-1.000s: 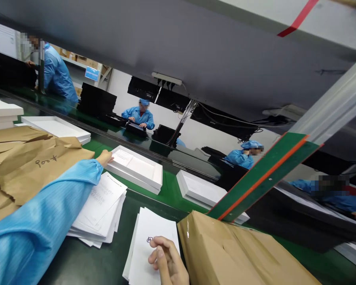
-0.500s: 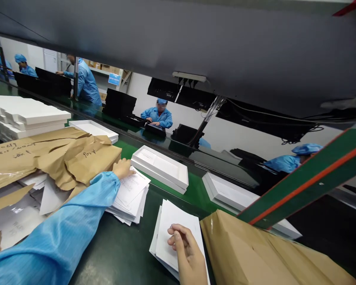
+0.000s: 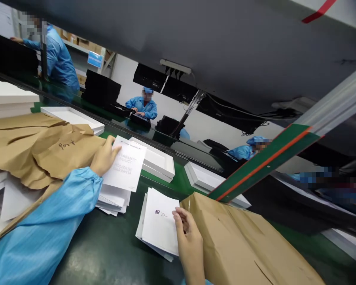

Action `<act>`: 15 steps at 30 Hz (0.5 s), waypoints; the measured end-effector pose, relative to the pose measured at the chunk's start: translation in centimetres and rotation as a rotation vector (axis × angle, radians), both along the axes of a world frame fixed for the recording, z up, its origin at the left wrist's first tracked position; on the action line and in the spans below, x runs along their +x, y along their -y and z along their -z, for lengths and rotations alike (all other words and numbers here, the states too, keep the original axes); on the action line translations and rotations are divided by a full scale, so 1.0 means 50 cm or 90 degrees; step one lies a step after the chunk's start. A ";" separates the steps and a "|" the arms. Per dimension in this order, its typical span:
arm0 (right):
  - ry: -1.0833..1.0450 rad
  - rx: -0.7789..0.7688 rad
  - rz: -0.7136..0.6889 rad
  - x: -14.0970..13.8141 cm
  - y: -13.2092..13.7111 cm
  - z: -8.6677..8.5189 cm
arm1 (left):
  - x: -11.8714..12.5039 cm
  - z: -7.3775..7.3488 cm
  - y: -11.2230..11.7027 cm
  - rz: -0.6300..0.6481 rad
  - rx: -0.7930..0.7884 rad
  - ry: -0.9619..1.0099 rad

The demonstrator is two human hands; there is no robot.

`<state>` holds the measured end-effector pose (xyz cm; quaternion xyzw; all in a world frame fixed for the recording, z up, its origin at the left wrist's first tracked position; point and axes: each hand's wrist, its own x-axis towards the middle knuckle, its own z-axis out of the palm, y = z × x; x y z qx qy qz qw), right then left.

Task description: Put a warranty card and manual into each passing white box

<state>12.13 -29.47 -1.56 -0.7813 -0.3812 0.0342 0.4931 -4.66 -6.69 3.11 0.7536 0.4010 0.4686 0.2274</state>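
Works between crumpled brown wrapping [image 3: 62, 146] and a creased, boxy paper parcel [image 3: 240, 241]; pinches a smooth, flat white sheet [image 3: 126, 166] (pale lettering, WARRANTY POLICY) in the left hand [image 3: 105, 157], above a paper stack [image 3: 114, 200]; half-curls the right hand [image 3: 190, 235] loosely at a white booklet pile's [image 3: 158, 227] edge, cannot tell if touching

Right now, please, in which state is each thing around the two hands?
left hand: closed on the warranty leaflet
warranty leaflet: raised, print showing
left paper stack: uneven edges
right hand: loosely curled at the right paper stack; grip unclear
right paper stack: edges not aligned
brown paper wrapping: open, crumpled
brown package: creased; sealing unclear
white box: open
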 end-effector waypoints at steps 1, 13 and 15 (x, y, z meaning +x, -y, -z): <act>0.038 -0.028 0.011 0.010 0.007 0.001 | 0.003 -0.001 0.005 0.025 -0.019 0.062; 0.343 -0.348 -0.054 -0.052 0.073 0.037 | 0.038 0.033 0.012 0.189 -0.285 0.357; 0.319 -0.347 -0.113 -0.062 0.076 0.038 | 0.037 0.031 0.015 0.195 -0.280 0.358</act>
